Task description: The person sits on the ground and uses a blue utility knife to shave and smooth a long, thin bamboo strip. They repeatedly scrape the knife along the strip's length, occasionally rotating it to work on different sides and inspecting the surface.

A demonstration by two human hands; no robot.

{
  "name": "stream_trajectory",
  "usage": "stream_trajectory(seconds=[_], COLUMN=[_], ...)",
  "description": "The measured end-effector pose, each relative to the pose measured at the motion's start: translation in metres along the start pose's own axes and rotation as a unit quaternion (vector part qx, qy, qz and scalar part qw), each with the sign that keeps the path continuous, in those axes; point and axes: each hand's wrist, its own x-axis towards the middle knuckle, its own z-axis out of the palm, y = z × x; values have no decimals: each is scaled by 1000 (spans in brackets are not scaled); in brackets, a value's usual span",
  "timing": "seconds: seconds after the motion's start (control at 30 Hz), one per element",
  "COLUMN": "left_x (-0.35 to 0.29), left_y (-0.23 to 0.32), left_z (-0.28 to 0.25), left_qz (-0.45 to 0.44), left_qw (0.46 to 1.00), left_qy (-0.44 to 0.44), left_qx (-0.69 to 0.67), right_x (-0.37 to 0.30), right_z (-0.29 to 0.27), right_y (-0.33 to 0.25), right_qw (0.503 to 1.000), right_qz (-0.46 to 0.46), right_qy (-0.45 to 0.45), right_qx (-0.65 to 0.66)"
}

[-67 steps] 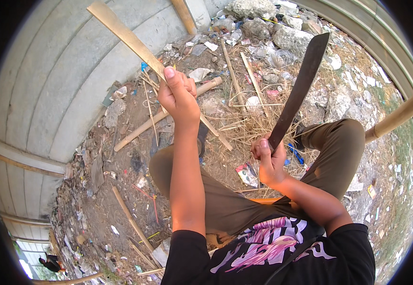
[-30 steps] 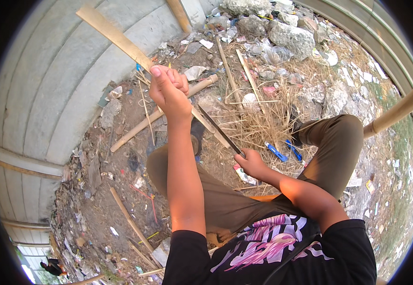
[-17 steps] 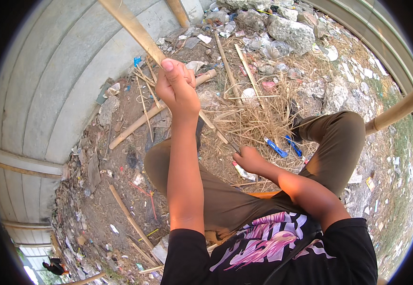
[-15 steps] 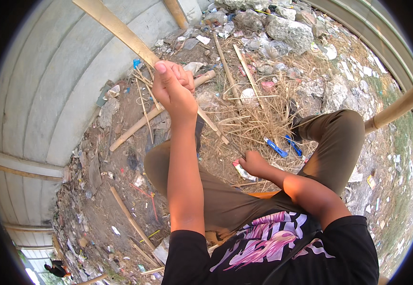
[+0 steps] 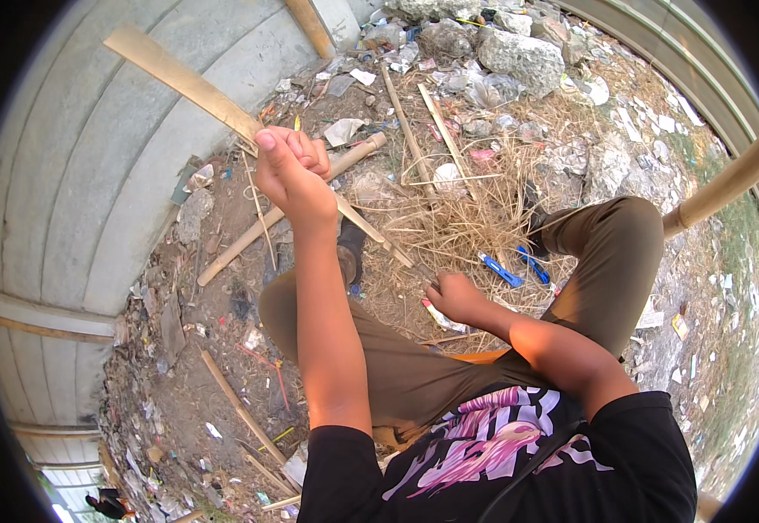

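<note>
1. Head view: my left hand grips the bamboo strip, which slants down across my lap's front.
2. My right hand is closed on the knife, barely visible by the strip's lower end.

Flat tan bamboo strip, slanting from upper left to centre; dark machete, foreshortened, near its lower end.

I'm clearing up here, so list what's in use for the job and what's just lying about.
In use: wooden strip, in the left hand; dark blade, seen edge-on, in the right hand.

Apparently just lying about: round pole on the ground; large rock; two blue tools, possibly for the job.
</note>
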Motion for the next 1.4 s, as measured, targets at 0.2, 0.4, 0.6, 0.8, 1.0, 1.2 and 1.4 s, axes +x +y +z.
stream_trajectory(seconds=[0.2, 0.4, 0.6, 0.8, 1.0, 1.2, 1.4], left_x=[-4, -6, -8, 4, 4, 8, 19], left_y=[-1, 4, 1, -1, -1, 6, 39], left_z=[-3, 14, 11, -10, -12, -20, -42], left_qz=[5, -39, -12, 5, 8, -16, -11], left_qw=[1000, 998, 999, 1000, 999, 1000, 999], left_qy=[5, 2, -19, 9, 38, 22, 48], left_qx=[2, -41, -25, -12, 11, 9, -12], right_x=[-21, 10, 31, 18, -15, -6, 36], right_z=[8, 32, 18, 24, 26, 22, 19], right_y=[-3, 80, 59, 70, 46, 62, 82], right_qw=[1000, 995, 717, 984, 992, 957, 865], right_qz=[-4, 36, 374, 87, 68, 152, 351], right_qy=[24, -56, -187, -153, -91, -143, -158], right_qx=[18, -73, 557, -27, -53, -201, 323])
